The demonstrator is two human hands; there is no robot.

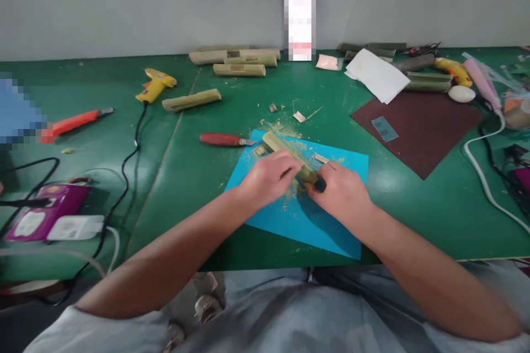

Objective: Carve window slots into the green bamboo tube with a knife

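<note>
A pale bamboo tube [276, 143] lies slantwise above a blue sheet [314, 226], its far end pointing up and left. My left hand [271, 175] is closed over the tube's middle, with the fingertips partly hidden. At the near end my right hand [343, 187] grips the tube, where a small black piece [320, 183] shows between thumb and tube; its kind is unclear. Bamboo dust and shavings [285, 128] are scattered around. A red-handled knife [223, 139] lies left of the tube, its blade reaching the sheet's edge.
More bamboo tubes [240, 70] lie by the wall, one [192, 100] nearer. A yellow glue gun [156, 84], an orange cutter [78, 123] and a purple box [53, 209] with cables are left. To the right are a brown sheet [422, 138], white paper [376, 76] and a pink tool [482, 83].
</note>
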